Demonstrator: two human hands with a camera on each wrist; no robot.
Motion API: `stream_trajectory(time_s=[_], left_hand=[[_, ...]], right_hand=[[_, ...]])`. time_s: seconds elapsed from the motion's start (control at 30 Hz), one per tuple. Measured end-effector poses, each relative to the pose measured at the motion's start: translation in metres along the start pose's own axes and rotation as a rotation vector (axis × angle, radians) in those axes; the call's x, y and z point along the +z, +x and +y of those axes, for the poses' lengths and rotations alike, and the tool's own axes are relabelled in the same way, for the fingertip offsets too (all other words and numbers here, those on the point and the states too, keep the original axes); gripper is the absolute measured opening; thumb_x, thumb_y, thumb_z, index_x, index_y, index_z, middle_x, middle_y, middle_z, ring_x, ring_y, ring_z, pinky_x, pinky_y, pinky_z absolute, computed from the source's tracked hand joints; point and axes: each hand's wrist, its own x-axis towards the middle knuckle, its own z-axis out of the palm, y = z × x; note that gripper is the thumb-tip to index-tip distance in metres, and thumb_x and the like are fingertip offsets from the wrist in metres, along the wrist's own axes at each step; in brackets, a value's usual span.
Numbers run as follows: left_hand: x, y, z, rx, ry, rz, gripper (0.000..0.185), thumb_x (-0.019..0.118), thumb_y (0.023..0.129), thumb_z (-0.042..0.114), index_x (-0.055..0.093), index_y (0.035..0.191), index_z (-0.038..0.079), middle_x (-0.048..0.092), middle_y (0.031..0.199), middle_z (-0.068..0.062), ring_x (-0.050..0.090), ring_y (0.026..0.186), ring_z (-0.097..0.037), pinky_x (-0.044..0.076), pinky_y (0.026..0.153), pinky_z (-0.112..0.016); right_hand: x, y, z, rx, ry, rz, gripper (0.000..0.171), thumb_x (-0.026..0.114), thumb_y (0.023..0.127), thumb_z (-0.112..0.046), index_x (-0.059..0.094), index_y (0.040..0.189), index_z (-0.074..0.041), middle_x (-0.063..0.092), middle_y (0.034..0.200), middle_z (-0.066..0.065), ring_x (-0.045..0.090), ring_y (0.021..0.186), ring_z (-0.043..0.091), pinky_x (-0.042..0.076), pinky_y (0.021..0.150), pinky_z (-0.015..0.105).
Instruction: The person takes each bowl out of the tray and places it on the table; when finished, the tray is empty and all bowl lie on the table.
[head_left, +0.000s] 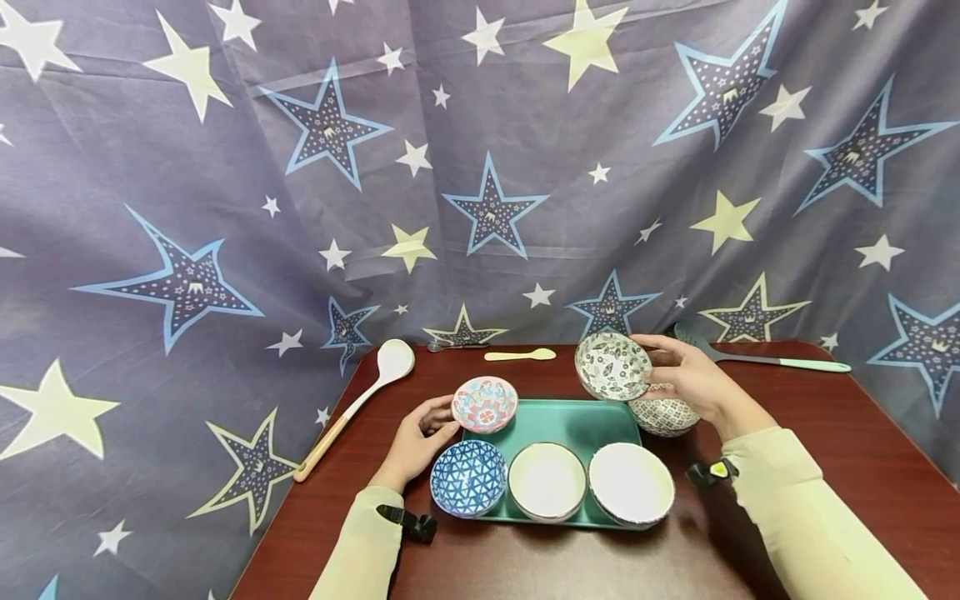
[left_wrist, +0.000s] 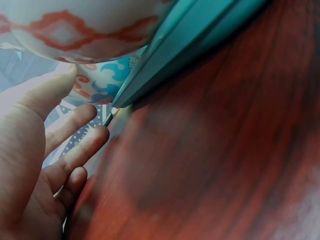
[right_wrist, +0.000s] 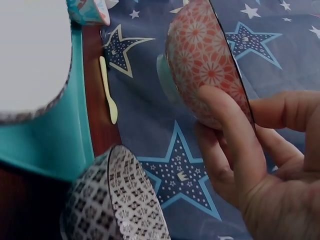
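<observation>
A teal tray point(head_left: 570, 421) lies on the dark red table. In its front row sit a blue triangle-patterned bowl point(head_left: 468, 477) and two white bowls point(head_left: 547, 481) point(head_left: 632, 483). My left hand point(head_left: 442, 423) touches the left side of a red-and-blue patterned bowl point(head_left: 484, 404) at the tray's back left corner; the thumb point(left_wrist: 50, 90) rests against its outer wall point(left_wrist: 75, 30) while the other fingers lie relaxed. Above the tray's back right corner my right hand point(head_left: 648, 367) grips a tilted bowl point(head_left: 612, 365), leaf-patterned inside, red-flowered outside point(right_wrist: 205, 65). Below it a black-and-white bowl point(head_left: 663, 414) stands on the table.
A white ladle with a wooden handle point(head_left: 360, 400) lies along the table's left edge. A small cream spoon point(head_left: 520, 355) and a teal-handled spatula point(head_left: 757, 358) lie at the back. A star-printed curtain hangs close behind and on the left.
</observation>
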Motion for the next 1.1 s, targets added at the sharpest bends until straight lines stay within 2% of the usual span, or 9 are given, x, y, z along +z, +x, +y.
stream_trajectory(time_s=[0.2, 0.37, 0.5, 0.67, 0.87, 1.1], left_hand=[[0.001, -0.001, -0.002, 0.006, -0.004, -0.008, 0.048, 0.077, 0.098, 0.016, 0.062, 0.144, 0.012, 0.074, 0.122, -0.012, 0.071, 0.107, -0.033, 0.053, 0.087, -0.027], [0.002, -0.001, -0.002, -0.003, -0.013, 0.003, 0.049, 0.075, 0.098, 0.011, 0.061, 0.145, 0.008, 0.073, 0.122, -0.017, 0.070, 0.109, -0.038, 0.053, 0.086, -0.027], [0.001, -0.002, 0.003, -0.010, -0.018, 0.002, 0.050, 0.074, 0.098, 0.007, 0.058, 0.145, 0.001, 0.071, 0.123, -0.024, 0.068, 0.110, -0.045, 0.053, 0.087, -0.028], [0.000, 0.000, -0.003, 0.004, -0.008, -0.002, 0.050, 0.076, 0.098, 0.014, 0.060, 0.145, 0.009, 0.073, 0.123, -0.015, 0.070, 0.109, -0.036, 0.053, 0.087, -0.027], [-0.001, -0.001, -0.001, 0.016, -0.006, -0.005, 0.048, 0.077, 0.098, 0.017, 0.062, 0.144, 0.013, 0.075, 0.121, -0.010, 0.072, 0.107, -0.031, 0.053, 0.087, -0.028], [0.000, -0.001, 0.002, 0.008, -0.015, 0.000, 0.049, 0.076, 0.098, 0.011, 0.060, 0.145, 0.008, 0.073, 0.123, -0.017, 0.070, 0.109, -0.037, 0.053, 0.086, -0.027]], right_hand=[[-0.012, -0.015, 0.006, -0.015, 0.026, 0.047, 0.069, 0.057, 0.100, 0.009, 0.031, 0.163, -0.003, 0.033, 0.143, 0.032, 0.063, 0.103, 0.022, 0.061, 0.087, 0.046], [-0.024, -0.025, 0.008, -0.045, 0.067, 0.084, 0.067, 0.057, 0.100, 0.010, 0.039, 0.161, -0.009, 0.034, 0.137, 0.030, 0.065, 0.097, 0.020, 0.062, 0.084, 0.041], [-0.033, -0.033, 0.012, -0.089, 0.131, 0.110, 0.066, 0.059, 0.098, 0.013, 0.047, 0.158, -0.013, 0.044, 0.130, 0.026, 0.069, 0.096, 0.019, 0.062, 0.081, 0.039], [-0.043, -0.046, 0.020, -0.149, 0.219, 0.139, 0.064, 0.058, 0.098, 0.016, 0.047, 0.156, -0.009, 0.056, 0.119, 0.016, 0.071, 0.096, 0.019, 0.062, 0.080, 0.040], [-0.050, -0.060, 0.027, -0.158, 0.272, 0.199, 0.066, 0.058, 0.097, 0.017, 0.050, 0.156, -0.012, 0.059, 0.117, 0.011, 0.072, 0.095, 0.019, 0.062, 0.079, 0.040], [-0.056, -0.075, 0.037, -0.173, 0.326, 0.245, 0.063, 0.057, 0.100, 0.014, 0.045, 0.158, -0.008, 0.066, 0.115, 0.007, 0.074, 0.096, 0.019, 0.062, 0.078, 0.039]])
